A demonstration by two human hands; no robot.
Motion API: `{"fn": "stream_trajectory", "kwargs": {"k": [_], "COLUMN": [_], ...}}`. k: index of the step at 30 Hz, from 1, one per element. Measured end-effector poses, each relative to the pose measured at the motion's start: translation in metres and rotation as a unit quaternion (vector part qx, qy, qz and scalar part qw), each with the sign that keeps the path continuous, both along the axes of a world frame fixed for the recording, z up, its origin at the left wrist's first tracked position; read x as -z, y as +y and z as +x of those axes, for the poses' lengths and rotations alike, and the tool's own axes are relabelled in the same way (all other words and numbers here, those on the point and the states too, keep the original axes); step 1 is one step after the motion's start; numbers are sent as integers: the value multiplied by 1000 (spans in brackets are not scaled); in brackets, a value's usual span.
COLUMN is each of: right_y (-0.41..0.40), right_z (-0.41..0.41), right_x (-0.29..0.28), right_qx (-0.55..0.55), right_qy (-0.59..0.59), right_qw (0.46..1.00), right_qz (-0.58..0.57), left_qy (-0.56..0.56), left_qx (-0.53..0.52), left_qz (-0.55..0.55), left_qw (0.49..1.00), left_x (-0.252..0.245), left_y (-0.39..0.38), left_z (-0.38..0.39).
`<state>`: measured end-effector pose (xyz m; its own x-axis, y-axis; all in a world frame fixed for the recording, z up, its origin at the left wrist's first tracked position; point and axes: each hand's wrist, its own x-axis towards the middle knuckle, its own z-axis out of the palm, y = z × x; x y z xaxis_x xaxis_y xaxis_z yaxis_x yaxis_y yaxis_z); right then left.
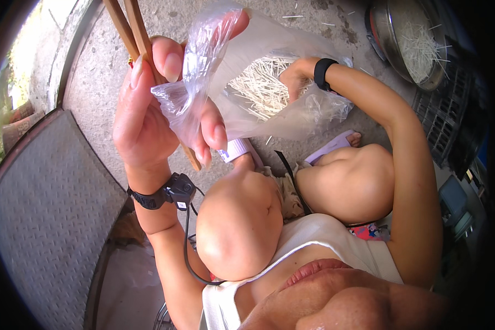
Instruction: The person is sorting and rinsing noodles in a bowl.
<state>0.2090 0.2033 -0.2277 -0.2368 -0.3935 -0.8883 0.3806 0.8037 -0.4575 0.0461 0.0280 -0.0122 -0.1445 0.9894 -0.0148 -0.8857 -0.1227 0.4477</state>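
Note:
My left hand [165, 99] is raised at the upper left, with a pair of wooden chopsticks [138, 31] against its palm and fingers. The same hand grips the gathered edge of a clear plastic bag [264, 37]. Inside the bag lies a pile of thin white sticks or dry noodle pieces [260, 88]. My right hand [297, 78] reaches into the bag's mouth and touches the pile; its fingertips are partly hidden, so whether they grasp any pieces cannot be told.
A metal bowl [390, 45] holding similar white pieces stands at the upper right, beside a black plastic crate [441, 111]. Loose pieces lie on the concrete floor [99, 90]. A textured metal plate [53, 206] is at the left. My knees and sandalled feet are below the bag.

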Motion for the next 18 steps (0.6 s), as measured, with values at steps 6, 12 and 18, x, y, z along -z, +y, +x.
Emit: {"fn": "stream_trajectory", "kwargs": {"k": [6,12,18], "right_y": [8,15,27], "right_z": [2,-34,24], "right_x": [-26,-103,-63], "right_qx": [49,204,272], "right_qy": [42,68,453], "right_qw": [997,976,849], "right_qz": [34,22,31], "left_qy": [-14,37,28], "left_qx": [-13,35,42], "left_qz": [-46,-18,70], "left_qw": [999,999,996], "left_x": [-1,1,5], "left_y": [-3,-5,-3], "left_z": [5,1,-5]}}
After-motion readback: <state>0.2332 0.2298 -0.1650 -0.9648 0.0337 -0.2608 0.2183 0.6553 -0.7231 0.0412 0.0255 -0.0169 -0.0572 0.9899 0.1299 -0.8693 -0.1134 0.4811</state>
